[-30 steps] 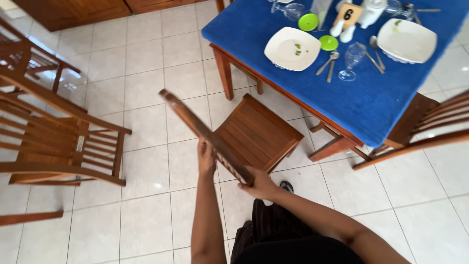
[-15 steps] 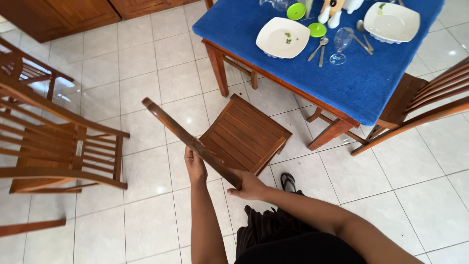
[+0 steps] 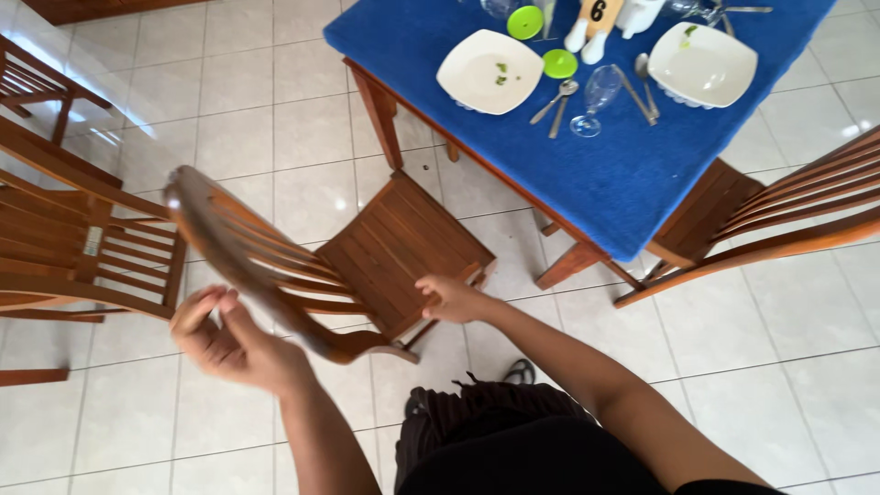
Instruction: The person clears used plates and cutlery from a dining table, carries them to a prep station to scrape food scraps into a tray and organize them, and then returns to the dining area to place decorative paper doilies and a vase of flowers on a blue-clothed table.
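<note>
Blue table (image 3: pixel 587 174) up top, right side. Chair (image 3: pixel 367 257) on tiled floor (image 3: pixel 229 119) just beside table's near-left corner, seat facing table, curved back nearest person, blurred. More chairs: one (image 3: pixel 779 220) tucked at table's right edge, one (image 3: pixel 82 247) well left of table. On table: two white plates (image 3: pixel 489 71), glass (image 3: pixel 596 96), spoons (image 3: pixel 555 99), green lids (image 3: pixel 559 63). Left hand (image 3: pixel 234 339) just under chair back, fingers loosely curled, open, maybe touching rail, hard to tell. Right hand (image 3: pixel 454 298) closed on seat's near corner.

A blue-clothed table (image 3: pixel 605 174) bears two white plates (image 3: pixel 489 71) — spoons (image 3: pixel 555 101), an upturned glass (image 3: pixel 596 96), green lids (image 3: pixel 559 63).
</note>
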